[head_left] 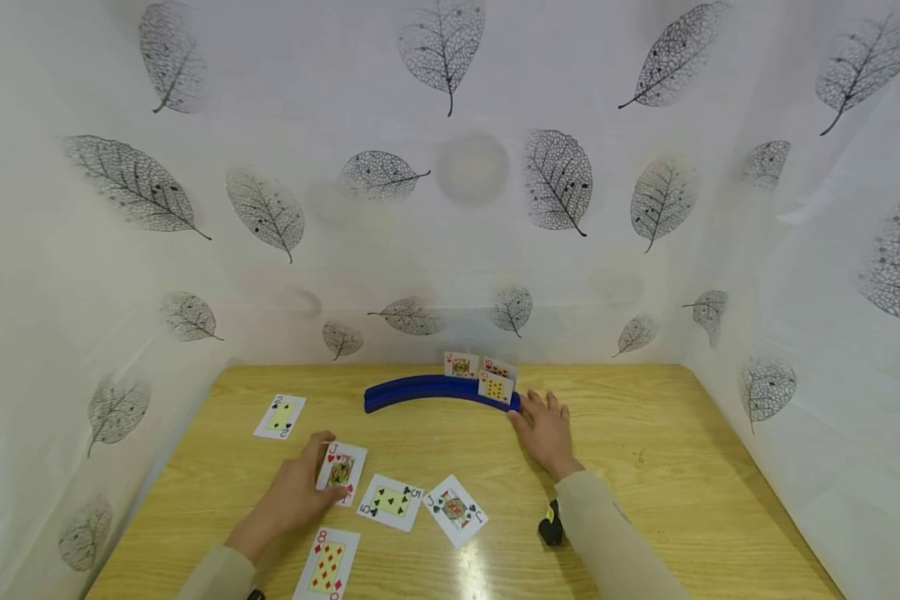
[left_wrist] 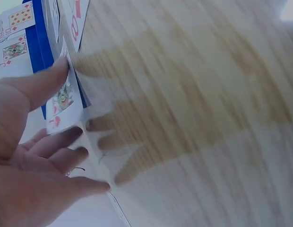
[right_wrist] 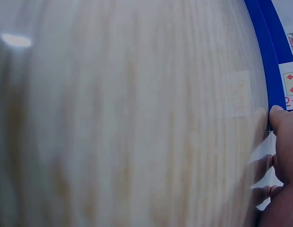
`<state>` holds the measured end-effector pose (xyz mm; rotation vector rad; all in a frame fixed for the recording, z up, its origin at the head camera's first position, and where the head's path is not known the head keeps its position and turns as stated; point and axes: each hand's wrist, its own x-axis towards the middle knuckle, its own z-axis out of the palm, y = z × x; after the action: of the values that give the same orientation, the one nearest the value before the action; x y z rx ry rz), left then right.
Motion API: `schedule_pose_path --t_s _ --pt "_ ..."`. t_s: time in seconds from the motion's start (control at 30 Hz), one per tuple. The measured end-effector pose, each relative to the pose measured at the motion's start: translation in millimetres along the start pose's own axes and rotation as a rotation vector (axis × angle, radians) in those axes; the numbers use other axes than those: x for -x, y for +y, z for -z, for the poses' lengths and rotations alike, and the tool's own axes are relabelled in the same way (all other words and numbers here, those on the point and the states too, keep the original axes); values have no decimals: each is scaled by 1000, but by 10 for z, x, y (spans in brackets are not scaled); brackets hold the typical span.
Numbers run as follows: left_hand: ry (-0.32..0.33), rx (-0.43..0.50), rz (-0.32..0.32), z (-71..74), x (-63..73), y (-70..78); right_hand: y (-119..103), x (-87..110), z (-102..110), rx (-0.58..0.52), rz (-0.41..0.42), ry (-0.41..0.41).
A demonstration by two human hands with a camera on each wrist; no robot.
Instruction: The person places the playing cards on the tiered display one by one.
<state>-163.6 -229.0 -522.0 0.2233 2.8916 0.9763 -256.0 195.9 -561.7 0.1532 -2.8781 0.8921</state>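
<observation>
My left hand pinches a jack of hearts between thumb and fingers, low over the table's left half. In the left wrist view the thumb lies on the card's face, and the other fingers are behind and below it. At the right end of a curved blue card holder, my right hand rests with fingers loosely spread. Its thumb touches the holder's end in the right wrist view. A ten of diamonds stands in the holder's front, with a jack of diamonds and a red ten behind.
Face up on the wooden table lie a black two, a five of clubs, a black jack and an eight of diamonds. A leaf-patterned white curtain encloses the table's back and sides.
</observation>
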Motion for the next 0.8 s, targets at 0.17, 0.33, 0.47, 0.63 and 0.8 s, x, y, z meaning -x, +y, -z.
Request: schedule_pose_path --t_s 0.17,0.33,0.47,0.63,0.8 --pt "76 31 -60 11 -28 21 -1 1 -3 0 -4 4" --pt "115 83 -68 37 -64 37 -25 9 10 -5 -9 -3" --pt "102 240 0 76 -108 57 -34 17 18 -5 -13 -6" --pt "131 341 23 107 -177 92 -33 18 17 -6 -13 -6" --pt "190 347 -13 95 -241 171 -34 17 14 -12 -11 -6"
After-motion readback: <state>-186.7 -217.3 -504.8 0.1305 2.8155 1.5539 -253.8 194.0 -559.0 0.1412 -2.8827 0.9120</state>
